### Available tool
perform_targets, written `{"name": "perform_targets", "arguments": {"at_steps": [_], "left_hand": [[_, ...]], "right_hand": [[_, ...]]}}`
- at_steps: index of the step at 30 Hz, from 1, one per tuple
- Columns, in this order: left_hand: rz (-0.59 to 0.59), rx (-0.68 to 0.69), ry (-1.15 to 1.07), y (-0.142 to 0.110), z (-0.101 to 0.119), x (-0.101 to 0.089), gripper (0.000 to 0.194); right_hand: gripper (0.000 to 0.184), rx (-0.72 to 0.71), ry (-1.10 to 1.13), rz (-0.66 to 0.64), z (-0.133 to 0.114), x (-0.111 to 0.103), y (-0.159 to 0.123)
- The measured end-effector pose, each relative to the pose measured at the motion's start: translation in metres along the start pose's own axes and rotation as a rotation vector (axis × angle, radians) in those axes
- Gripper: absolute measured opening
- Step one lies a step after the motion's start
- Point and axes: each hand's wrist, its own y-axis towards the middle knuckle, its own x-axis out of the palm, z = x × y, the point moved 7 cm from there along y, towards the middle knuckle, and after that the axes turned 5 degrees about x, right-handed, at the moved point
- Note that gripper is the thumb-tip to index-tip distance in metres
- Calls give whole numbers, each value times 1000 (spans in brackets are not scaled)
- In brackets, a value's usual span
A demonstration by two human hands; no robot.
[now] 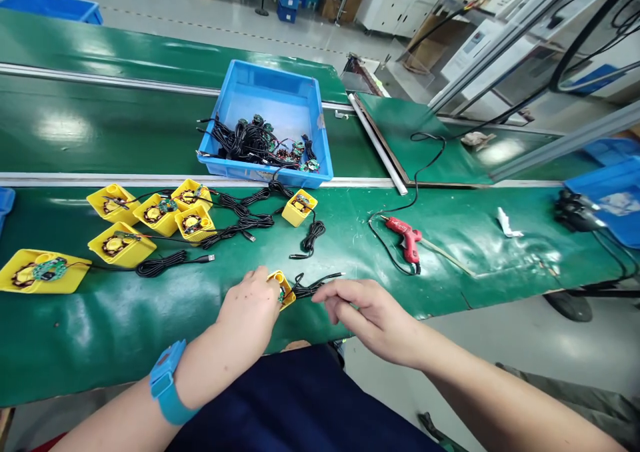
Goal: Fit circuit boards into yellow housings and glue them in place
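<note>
My left hand (249, 299) grips a small yellow plastic tray (283, 288) on the green conveyor belt (150, 345) and covers most of it. A coiled black cable (309, 288) runs from that tray to the right. My right hand (373, 312) hovers just right of the tray, its fingers apart and holding nothing, with its fingertips close to the cable. Several other yellow trays (120, 244) stand to the far left, each with a circuit board, a round coil and a black cable.
A blue plastic bin (265, 122) of cables and circuit boards stands beyond the trays. A red hot glue gun (406, 239) lies on the belt to the right. A blue crate (605, 199) sits at the right edge. A metal rail (190, 180) runs behind the belt.
</note>
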Motion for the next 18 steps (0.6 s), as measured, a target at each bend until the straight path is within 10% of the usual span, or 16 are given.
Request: {"name": "perform_targets", "arguments": {"at_steps": [18], "left_hand": [[-109,-39,23,-1,6,-6,17]], "right_hand": [[16,-14,-686,-319,1,54,37]]}}
